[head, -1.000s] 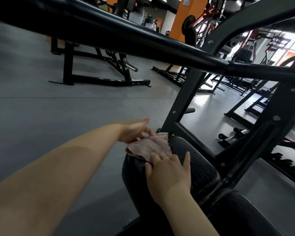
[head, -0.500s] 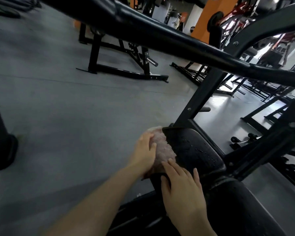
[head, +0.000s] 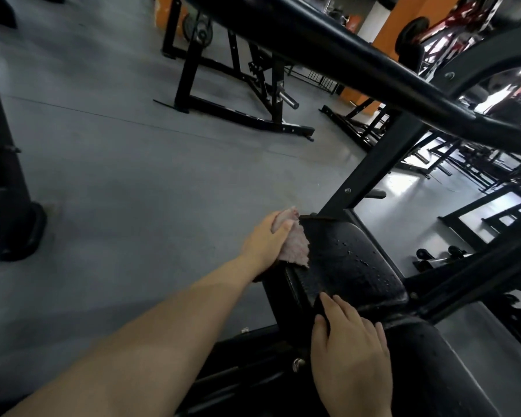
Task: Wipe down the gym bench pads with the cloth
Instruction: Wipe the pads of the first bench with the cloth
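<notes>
A black bench pad (head: 352,266) with water droplets on top lies in the lower middle of the head view. My left hand (head: 266,240) holds a pinkish cloth (head: 384,242) against the pad's left side edge, fingers wrapped over the cloth. My right hand (head: 348,344) rests with fingers spread on the near end of the pad, where it meets a second black pad (head: 439,371) at the lower right.
A thick black bar (head: 343,46) crosses overhead from upper left to right. A slanted frame post (head: 373,173) rises just beyond the pad. Another black rack (head: 232,109) stands on the grey floor behind. A dark machine base (head: 9,212) is at the left.
The cloth slid off the pad's top to its left side edge, and my left hand now covers it. My right hand drew back toward the near end of the pad.
</notes>
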A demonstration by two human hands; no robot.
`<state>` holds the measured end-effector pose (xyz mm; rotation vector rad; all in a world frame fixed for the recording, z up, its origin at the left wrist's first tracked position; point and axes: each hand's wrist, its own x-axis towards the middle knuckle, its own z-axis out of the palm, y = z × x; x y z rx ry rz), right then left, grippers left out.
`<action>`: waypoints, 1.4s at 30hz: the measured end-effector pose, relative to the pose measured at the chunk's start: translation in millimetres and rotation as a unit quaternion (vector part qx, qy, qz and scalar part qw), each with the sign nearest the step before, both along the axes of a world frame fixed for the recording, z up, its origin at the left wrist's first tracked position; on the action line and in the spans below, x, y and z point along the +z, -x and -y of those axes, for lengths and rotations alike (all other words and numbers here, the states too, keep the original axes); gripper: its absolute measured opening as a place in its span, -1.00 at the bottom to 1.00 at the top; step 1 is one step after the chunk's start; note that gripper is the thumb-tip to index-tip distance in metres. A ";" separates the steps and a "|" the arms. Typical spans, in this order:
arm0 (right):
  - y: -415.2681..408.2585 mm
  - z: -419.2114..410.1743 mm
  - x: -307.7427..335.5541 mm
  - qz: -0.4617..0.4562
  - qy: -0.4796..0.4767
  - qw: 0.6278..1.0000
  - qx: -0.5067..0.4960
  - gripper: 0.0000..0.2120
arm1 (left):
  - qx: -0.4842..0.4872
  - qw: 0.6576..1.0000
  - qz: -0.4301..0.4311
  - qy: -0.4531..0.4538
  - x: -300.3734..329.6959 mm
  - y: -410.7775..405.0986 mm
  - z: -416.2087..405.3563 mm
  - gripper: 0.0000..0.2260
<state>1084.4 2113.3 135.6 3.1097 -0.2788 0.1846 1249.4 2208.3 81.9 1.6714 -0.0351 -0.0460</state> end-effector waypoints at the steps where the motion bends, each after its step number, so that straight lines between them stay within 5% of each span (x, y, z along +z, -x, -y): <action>1: 0.4 -0.6 0.2 0.005 -0.023 1.000 -0.008 -0.58 | 0.024 1.000 0.007 0.011 -3.0 5.2 2.5 -0.66; 4: -0.3 -0.2 -3.3 0.046 -0.039 0.998 -0.033 -0.64 | 0.090 0.996 0.017 0.005 -9.4 42.5 16.9 -0.51; 11: 0.4 3.6 -3.7 0.020 -0.070 0.997 -0.019 -0.59 | 0.060 0.997 0.011 -0.039 -7.8 63.0 24.8 -0.40; 19: 0.7 4.1 -7.7 0.065 -0.043 0.997 0.001 -0.54 | 0.077 0.995 -0.012 0.057 -6.4 25.7 9.4 -0.49; 24: 10.4 10.2 9.2 -0.008 -0.071 0.997 0.021 -0.54 | 0.114 0.985 -0.070 0.107 -10.0 51.2 20.9 -0.43; 42: 58.1 26.6 10.4 -0.028 -0.030 0.997 -0.058 -0.60 | 0.019 0.993 -0.082 0.084 -15.9 154.1 57.5 -0.20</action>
